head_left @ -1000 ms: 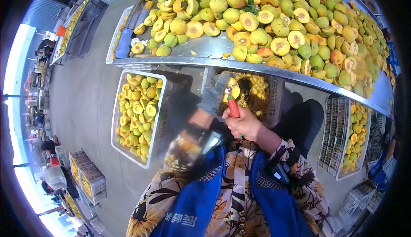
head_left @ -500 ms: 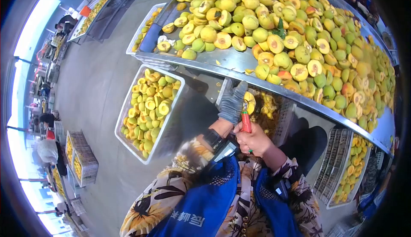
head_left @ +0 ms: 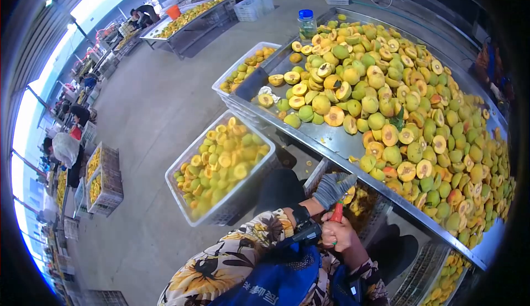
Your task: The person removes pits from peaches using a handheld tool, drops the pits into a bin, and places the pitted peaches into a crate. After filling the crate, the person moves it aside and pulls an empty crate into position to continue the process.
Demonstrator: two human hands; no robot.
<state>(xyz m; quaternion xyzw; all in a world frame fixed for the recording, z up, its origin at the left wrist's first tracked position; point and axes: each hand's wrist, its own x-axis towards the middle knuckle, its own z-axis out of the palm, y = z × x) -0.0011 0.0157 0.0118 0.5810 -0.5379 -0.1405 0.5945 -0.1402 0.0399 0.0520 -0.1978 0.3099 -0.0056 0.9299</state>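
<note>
My left hand (head_left: 332,189), in a grey knitted glove, is closed around a yellow peach half (head_left: 349,196), mostly hidden by the glove. Just below it, my bare right hand (head_left: 337,235) grips the red handle of a pitting tool (head_left: 337,212). Its metal end meets the fruit, though its shape is too small to make out. Both hands are low, in front of the metal table's near edge. Under them sits a crate holding wet scraps (head_left: 363,206). Cut peaches (head_left: 381,104) are heaped on the metal table (head_left: 339,140).
A white crate of peach pieces (head_left: 218,168) stands on the floor at left. Another crate (head_left: 248,66) is beyond it, beside the table. A blue-lidded jar (head_left: 307,24) stands on the table's far corner. Crates (head_left: 102,181) and several people are further left.
The view has swung up and to the left, so the table and hands appear lower and further right. Both hands keep their hold on the fruit and the tool.
</note>
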